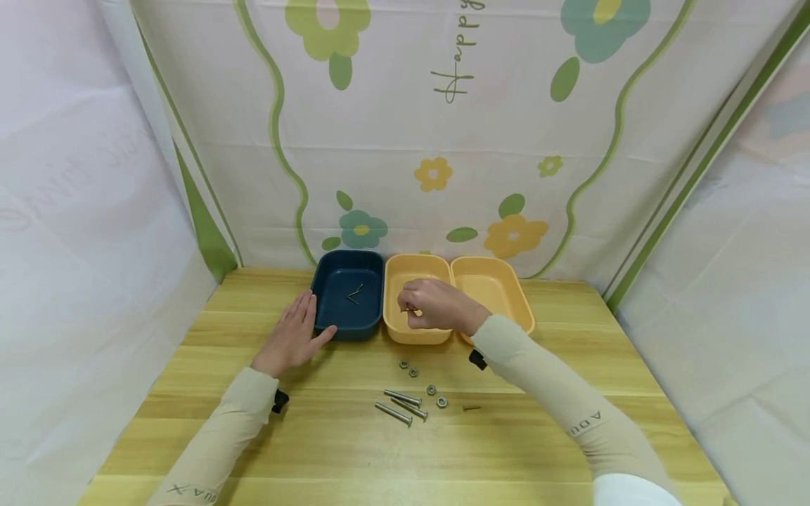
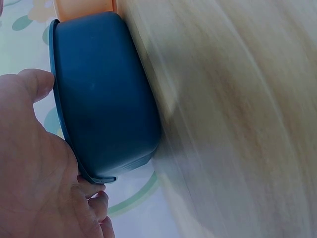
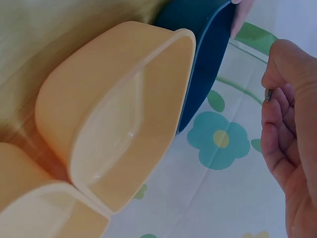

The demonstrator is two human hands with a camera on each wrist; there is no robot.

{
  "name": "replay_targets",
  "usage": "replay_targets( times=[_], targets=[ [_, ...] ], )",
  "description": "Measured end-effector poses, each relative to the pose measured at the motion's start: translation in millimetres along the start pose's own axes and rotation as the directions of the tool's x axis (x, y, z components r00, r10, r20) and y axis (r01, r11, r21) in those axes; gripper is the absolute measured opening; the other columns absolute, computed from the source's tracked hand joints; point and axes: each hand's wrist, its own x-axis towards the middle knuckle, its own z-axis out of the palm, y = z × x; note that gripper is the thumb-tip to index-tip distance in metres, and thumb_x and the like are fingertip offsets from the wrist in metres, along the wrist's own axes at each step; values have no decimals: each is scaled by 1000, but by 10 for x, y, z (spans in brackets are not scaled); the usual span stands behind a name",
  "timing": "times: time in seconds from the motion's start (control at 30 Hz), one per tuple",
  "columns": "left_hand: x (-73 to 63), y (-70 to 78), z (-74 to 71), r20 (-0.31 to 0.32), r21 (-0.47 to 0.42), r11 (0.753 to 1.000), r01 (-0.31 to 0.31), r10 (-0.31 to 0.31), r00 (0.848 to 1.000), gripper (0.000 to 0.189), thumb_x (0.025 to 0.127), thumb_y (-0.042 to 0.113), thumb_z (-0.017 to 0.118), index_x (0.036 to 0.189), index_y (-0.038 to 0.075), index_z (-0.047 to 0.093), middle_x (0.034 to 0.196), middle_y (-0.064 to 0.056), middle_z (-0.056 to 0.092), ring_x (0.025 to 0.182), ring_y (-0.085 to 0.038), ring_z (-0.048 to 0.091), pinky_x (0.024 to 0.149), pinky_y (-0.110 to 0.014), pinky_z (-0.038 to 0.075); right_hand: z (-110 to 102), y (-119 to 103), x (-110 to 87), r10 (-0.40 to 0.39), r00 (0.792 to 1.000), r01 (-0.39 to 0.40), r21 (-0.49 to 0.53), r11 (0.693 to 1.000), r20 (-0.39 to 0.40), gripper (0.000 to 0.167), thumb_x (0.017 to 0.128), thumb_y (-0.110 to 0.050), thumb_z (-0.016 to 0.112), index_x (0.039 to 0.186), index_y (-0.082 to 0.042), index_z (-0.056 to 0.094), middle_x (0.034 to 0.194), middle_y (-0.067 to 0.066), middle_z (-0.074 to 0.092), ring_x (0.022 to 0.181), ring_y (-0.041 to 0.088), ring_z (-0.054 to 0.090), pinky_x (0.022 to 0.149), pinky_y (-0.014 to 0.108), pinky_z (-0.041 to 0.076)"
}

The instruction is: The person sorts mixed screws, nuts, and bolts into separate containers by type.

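So the right hand [image 1: 436, 303] had its fingers pinched on a small screw [image 3: 268, 95], mid-frame over the middle yellow bin [image 1: 418, 337], long axis looking roughly sideways. The blue bin [image 1: 357, 333] sat just left in the frame, the left hand's [image 1: 291, 337] straightish fingers against its rim.

Backdrop [image 1: 380, 133] is basically a pale hanging cloth with green, teal and orange flowers [image 1: 500, 235], wavy green vines [image 1: 275, 126] and "Happy" [image 1: 454, 77] running sideways. Pale side sheets left [image 1: 63, 295] and right [image 1: 728, 337] too, green strips [image 1: 209, 242] near the corners. Tabletop [image 1: 506, 464] is yellowish wood-grain with lengthwise streaks, and the lighting's pretty soft.
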Motion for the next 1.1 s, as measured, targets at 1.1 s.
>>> replay_targets(
  times=[1.1],
  targets=[
    [18,-47,26,-17,-13,1000,-22,22,1000,100,108,66,37,163,-13,15,174,-32,11,162,-49,12,130,-66,16,695,11,810,213,977,-214,83,973,22,15,99,-14,72,111,-6,76,107,6,71,88,18,66,79,25,58]
  ],
)
